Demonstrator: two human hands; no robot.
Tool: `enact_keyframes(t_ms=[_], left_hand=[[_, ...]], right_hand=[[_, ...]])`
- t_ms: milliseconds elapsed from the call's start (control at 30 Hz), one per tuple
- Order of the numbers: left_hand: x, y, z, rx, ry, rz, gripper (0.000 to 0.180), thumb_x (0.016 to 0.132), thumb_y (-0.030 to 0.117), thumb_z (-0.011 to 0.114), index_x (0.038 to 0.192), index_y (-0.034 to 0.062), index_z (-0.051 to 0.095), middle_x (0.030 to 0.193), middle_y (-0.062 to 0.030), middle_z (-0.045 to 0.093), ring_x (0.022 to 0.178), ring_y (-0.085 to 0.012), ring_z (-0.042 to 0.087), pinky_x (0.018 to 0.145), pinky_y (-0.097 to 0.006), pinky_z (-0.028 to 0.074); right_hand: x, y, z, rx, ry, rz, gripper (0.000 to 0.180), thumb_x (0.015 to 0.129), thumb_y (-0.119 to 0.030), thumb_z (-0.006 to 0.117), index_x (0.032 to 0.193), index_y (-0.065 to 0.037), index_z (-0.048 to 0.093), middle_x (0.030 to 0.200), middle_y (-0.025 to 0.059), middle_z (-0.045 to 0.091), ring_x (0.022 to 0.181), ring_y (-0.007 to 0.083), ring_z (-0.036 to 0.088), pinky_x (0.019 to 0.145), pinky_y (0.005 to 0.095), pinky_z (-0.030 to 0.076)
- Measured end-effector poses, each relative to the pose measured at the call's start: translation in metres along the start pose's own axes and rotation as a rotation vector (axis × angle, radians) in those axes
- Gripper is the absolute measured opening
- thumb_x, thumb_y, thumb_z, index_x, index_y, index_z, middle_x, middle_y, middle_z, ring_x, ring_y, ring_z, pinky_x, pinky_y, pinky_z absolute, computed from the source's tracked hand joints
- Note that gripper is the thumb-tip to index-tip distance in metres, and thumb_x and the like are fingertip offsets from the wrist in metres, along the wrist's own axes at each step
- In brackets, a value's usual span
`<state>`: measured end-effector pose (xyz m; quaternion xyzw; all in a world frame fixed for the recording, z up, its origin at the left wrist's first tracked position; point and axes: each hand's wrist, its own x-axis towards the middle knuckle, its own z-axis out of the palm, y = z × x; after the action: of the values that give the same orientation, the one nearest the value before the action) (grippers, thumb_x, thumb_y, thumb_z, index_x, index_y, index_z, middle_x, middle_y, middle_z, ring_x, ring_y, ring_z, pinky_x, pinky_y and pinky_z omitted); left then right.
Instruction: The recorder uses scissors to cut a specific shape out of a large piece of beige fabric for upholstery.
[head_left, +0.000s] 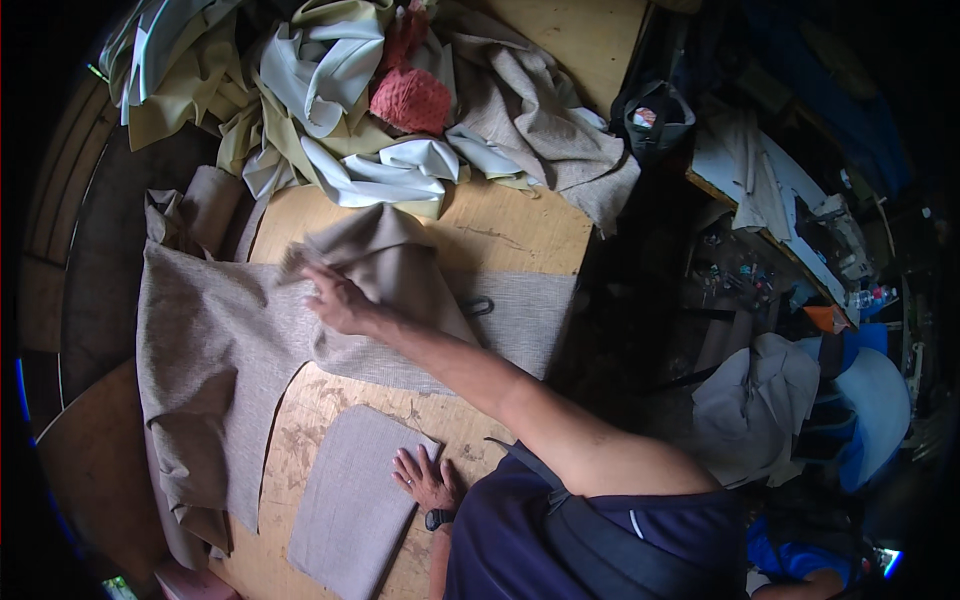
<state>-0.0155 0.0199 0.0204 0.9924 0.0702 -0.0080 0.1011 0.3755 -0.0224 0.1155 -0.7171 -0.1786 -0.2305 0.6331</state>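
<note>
My left hand, with a dark watch at the wrist, lies flat with fingers spread. It touches the right edge of a cut grey fabric panel with rounded corners on the wooden table. Farther off, my right arm reaches across to the upper left. There my right hand pinches the edge of a large grey-brown fabric sheet, part of which is folded up and over. The lifted edge by the fingers is blurred. A dark looped handle shows at the fold's right; what it joins is hidden.
White and tan material is heaped at the table's far end with a red textured bundle and a crumpled brown cloth. A fabric roll lies at the left. To the right are a cluttered bench and a blue chair.
</note>
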Motion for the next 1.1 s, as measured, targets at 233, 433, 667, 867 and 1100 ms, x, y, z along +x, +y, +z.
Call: enact_keyframes(t_ms=[233, 433, 667, 867, 1100], left_hand=[[0.007, 0.012, -0.004, -0.058, -0.031, -0.109, 0.053, 0.091, 0.026, 0.056, 0.142, 0.0128, 0.049, 0.158, -0.0227, 0.025, 0.147, -0.0423, 0.017, 0.119, -0.059, 0.008], [0.01, 0.005, 0.001, -0.184, 0.137, -0.094, 0.062, 0.076, 0.01, 0.057, 0.138, 0.0169, 0.055, 0.153, -0.018, 0.038, 0.144, -0.0403, 0.028, 0.118, -0.058, 0.013], [0.013, 0.011, -0.007, -0.183, 0.255, -0.131, 0.047, 0.081, 0.01, 0.064, 0.127, 0.0124, 0.06, 0.143, -0.011, 0.051, 0.139, -0.0341, 0.039, 0.116, -0.055, 0.023], [0.008, 0.006, 0.004, -0.263, 0.351, -0.084, 0.039, 0.079, 0.014, 0.069, 0.118, 0.0124, 0.064, 0.136, -0.0107, 0.056, 0.134, -0.0349, 0.044, 0.112, -0.056, 0.029], [0.0, -0.01, 0.017, -0.277, 0.464, 0.01, 0.033, 0.083, 0.017, 0.064, 0.115, 0.0134, 0.063, 0.137, -0.0117, 0.053, 0.132, -0.0337, 0.045, 0.11, -0.054, 0.033]], right_hand=[[-0.063, -0.014, -0.091, 0.036, -0.299, -0.005, 0.009, 0.089, -0.008, 0.057, 0.084, -0.002, 0.061, 0.071, 0.0143, 0.059, 0.067, 0.031, 0.062, 0.06, 0.0427, 0.049], [-0.117, 0.016, -0.215, -0.565, -0.555, 0.146, 0.035, 0.081, -0.015, 0.071, 0.111, -0.003, 0.06, 0.113, 0.0176, 0.06, 0.108, 0.0359, 0.056, 0.095, 0.0451, 0.044], [-0.123, 0.01, -0.218, -0.761, -0.759, -0.027, 0.056, 0.079, -0.018, 0.075, 0.128, -0.002, 0.053, 0.133, 0.0179, 0.049, 0.114, 0.0365, 0.05, 0.098, 0.0467, 0.041], [-0.139, 0.022, -0.218, -0.838, -0.808, -0.111, 0.052, 0.08, -0.016, 0.072, 0.127, -0.003, 0.053, 0.122, 0.0173, 0.057, 0.114, 0.0361, 0.053, 0.097, 0.0476, 0.042], [-0.141, 0.024, -0.215, -0.858, -0.972, -0.038, 0.035, 0.084, -0.01, 0.064, 0.116, 0.0, 0.054, 0.109, 0.0224, 0.062, 0.098, 0.0424, 0.061, 0.085, 0.0502, 0.048]])
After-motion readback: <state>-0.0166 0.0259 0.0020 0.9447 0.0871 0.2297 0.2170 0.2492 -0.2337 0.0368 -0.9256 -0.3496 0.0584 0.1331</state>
